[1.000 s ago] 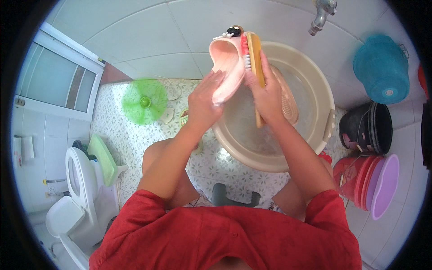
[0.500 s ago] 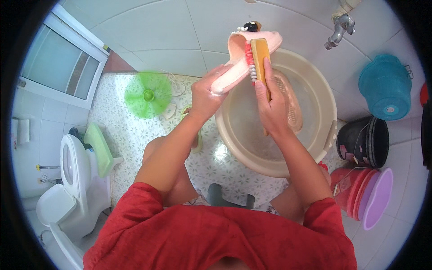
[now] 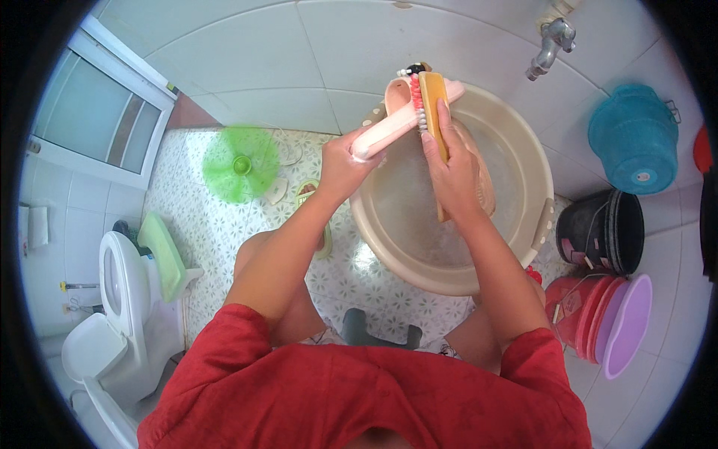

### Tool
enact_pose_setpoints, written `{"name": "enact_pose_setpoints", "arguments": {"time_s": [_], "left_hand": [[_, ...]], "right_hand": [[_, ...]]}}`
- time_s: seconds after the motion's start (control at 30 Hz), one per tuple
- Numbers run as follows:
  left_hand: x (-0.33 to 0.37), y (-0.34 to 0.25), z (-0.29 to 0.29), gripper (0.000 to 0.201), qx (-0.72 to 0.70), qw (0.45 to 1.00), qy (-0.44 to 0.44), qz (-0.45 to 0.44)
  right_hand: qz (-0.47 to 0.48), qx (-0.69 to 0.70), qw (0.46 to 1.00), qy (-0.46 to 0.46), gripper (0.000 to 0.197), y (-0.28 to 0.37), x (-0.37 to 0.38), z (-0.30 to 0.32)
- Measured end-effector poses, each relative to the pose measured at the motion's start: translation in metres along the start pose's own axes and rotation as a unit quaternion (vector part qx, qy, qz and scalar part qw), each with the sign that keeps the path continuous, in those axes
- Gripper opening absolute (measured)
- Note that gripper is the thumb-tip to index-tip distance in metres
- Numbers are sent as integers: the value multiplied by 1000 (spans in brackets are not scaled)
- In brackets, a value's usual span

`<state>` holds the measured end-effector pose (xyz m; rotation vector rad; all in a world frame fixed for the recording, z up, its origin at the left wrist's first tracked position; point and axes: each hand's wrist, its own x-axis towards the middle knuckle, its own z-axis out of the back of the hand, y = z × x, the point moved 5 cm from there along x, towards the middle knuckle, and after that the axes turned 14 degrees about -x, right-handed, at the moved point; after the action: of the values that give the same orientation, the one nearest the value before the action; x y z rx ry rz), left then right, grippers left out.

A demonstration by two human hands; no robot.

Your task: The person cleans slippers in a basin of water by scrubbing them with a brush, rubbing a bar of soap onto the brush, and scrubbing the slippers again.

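My left hand (image 3: 345,166) grips one end of a pink slipper (image 3: 387,133), with white suds by the fingers. The slipper is tilted edge-up over the beige basin (image 3: 544,161), and a black and white ornament shows at its far side. In my right hand (image 3: 455,170) is a scrubbing brush (image 3: 432,101) with a yellow-brown back. Its red and white bristles face left, against the slipper. Behind the right hand, a second pink slipper (image 3: 486,191) lies in the basin's cloudy water, partly hidden.
A metal tap (image 3: 552,46) juts from the wall. To the right stand a teal bucket (image 3: 634,138), a black bucket (image 3: 598,232) and red and purple tubs (image 3: 627,325). At left are a green fan (image 3: 241,165), a toilet (image 3: 114,277) and a green stool (image 3: 163,254).
The pink slipper has turned and come down a little, showing more of its edge. The brush has moved slightly lower with it. Both hands keep their hold. The whole view has shifted slightly.
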<state>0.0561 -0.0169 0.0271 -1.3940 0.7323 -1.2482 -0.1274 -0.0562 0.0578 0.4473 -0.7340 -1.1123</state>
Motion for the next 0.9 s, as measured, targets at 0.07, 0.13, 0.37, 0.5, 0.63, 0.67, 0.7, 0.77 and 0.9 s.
{"name": "enact_pose_setpoints", "arguments": {"time_s": [0.07, 0.13, 0.37, 0.5, 0.63, 0.67, 0.7, 0.77, 0.9], "left_hand": [[0, -5, 0, 37, 32, 999, -1, -27], [3, -10, 2, 37, 22, 999, -12, -48], [10, -17, 15, 36, -17, 995, -86, -39], [15, -12, 14, 30, -31, 995, -81, -45], [12, -5, 16, 28, -30, 997, -74, -23], [12, -4, 14, 30, 9, 998, -58, -16], [11, -5, 12, 32, 46, 998, -41, -10], [9, -3, 8, 32, 38, 998, -43, -31], [10, -8, 7, 32, 34, 997, -53, -45]], "right_hand": [[-4, -6, 1000, -2, 58, -1, 1, -1], [-10, -16, 1000, -6, 57, -3, 1, 2], [11, 30, 999, -20, 57, -2, -1, -1], [65, 11, 996, -61, 57, 1, 0, -4], [19, 23, 999, -20, 56, 3, 1, 0], [11, -4, 1000, -6, 56, 0, 2, -2], [3, -31, 999, 7, 56, -3, 2, -3], [9, -32, 999, 2, 56, -6, 2, -5], [-1, 2, 1000, -4, 55, -5, 3, -3]]}}
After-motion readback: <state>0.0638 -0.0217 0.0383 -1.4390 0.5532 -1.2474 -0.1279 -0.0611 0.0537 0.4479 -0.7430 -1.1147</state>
